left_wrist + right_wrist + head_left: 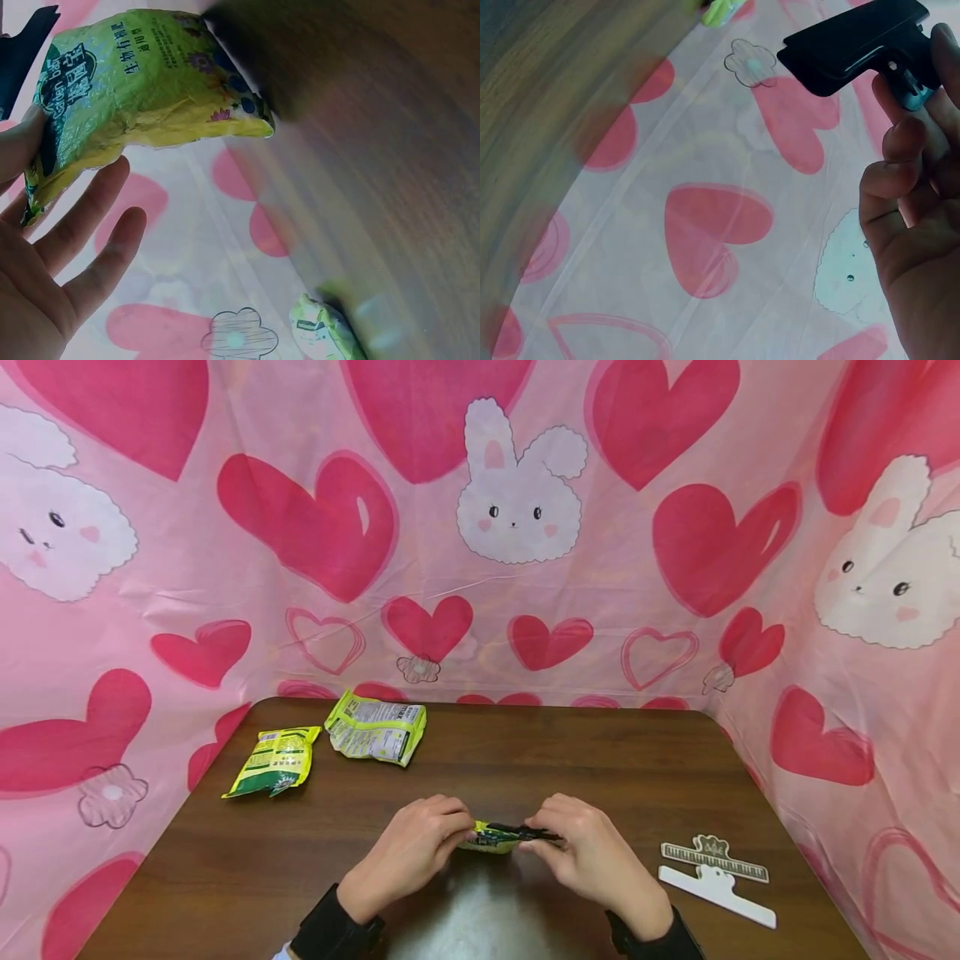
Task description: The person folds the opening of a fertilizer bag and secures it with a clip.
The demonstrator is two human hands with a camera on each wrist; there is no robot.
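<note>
A small yellow-green snack bag (491, 837) (142, 90) is held just above the brown table (525, 760) near its front edge. My left hand (420, 852) (52, 247) pinches the bag's left end. My right hand (581, 852) (911, 195) grips a black bag clip (525, 832) (855, 41) at the bag's top edge. Whether the clip's jaws bite the bag is hidden by my fingers.
Two more yellow-green snack bags lie at the back left: one (273, 762) near the edge, a crumpled one (377, 728) beside it. Two white clips (716, 872) rest at the front right. Pink heart-and-bunny cloth (517, 510) walls the table on three sides.
</note>
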